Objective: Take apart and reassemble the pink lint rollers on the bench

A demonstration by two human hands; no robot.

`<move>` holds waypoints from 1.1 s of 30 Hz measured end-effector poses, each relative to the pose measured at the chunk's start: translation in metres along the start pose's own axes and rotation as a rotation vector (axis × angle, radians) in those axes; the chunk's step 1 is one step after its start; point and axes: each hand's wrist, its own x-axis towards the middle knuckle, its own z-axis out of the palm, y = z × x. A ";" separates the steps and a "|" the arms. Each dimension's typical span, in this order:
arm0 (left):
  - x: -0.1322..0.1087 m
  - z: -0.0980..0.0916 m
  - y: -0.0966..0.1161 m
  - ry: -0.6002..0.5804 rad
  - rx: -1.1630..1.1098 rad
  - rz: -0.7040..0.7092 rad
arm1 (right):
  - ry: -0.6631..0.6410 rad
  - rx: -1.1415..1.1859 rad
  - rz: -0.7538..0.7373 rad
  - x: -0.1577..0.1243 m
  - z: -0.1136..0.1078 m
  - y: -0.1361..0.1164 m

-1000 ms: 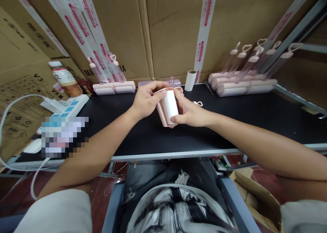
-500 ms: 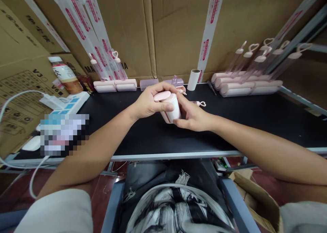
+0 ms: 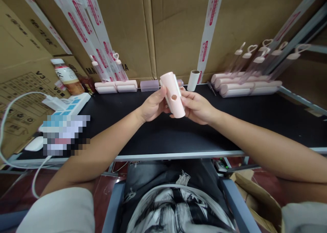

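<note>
Above the middle of the table I hold a pale pink cylindrical case [image 3: 175, 103], tilted, with a small heart-shaped opening on the side facing me. A white part shows along its edges. My left hand [image 3: 154, 105] is closed on its left side, thumb near the upper end. From the right, my right hand [image 3: 198, 107] grips the other side with its fingertips. Behind the case a purple translucent block [image 3: 149, 85] lies at the back, and an upright white tube [image 3: 193, 80] stands a little to the right.
Similar pink cylinders with clear heart-topped handles stand at back left [image 3: 126, 86] and back right [image 3: 255, 89]. On the left are a drink bottle [image 3: 67, 77], a white power strip [image 3: 73, 105] and cables. Cardboard boxes [image 3: 176, 32] wall the back of the black table [image 3: 153, 141].
The case has been turned in my hands, so its pink side with the heart-shaped opening now faces me instead of its end. My grip has shifted to both sides.
</note>
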 end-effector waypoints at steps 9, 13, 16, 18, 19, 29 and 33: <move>0.003 -0.029 0.024 0.321 0.108 0.046 | 0.234 -1.189 -0.307 0.012 -0.051 -0.007; 0.007 -0.046 0.021 0.389 0.129 -0.013 | 0.080 -1.525 -0.019 0.018 -0.072 -0.003; 0.008 -0.049 0.013 0.374 0.144 -0.053 | 0.028 -1.601 0.047 0.021 -0.072 0.003; 0.009 -0.049 0.009 0.365 0.154 -0.066 | 0.011 -1.565 -0.066 0.019 -0.066 0.003; 0.009 -0.048 0.007 0.364 0.159 -0.069 | 0.011 -1.519 -0.151 0.018 -0.063 0.001; 0.006 -0.042 0.003 0.325 0.135 -0.097 | 0.075 -1.230 -0.538 -0.001 -0.032 -0.018; 0.005 -0.037 0.001 0.322 0.132 -0.130 | 0.048 -1.229 -0.533 0.001 -0.031 -0.014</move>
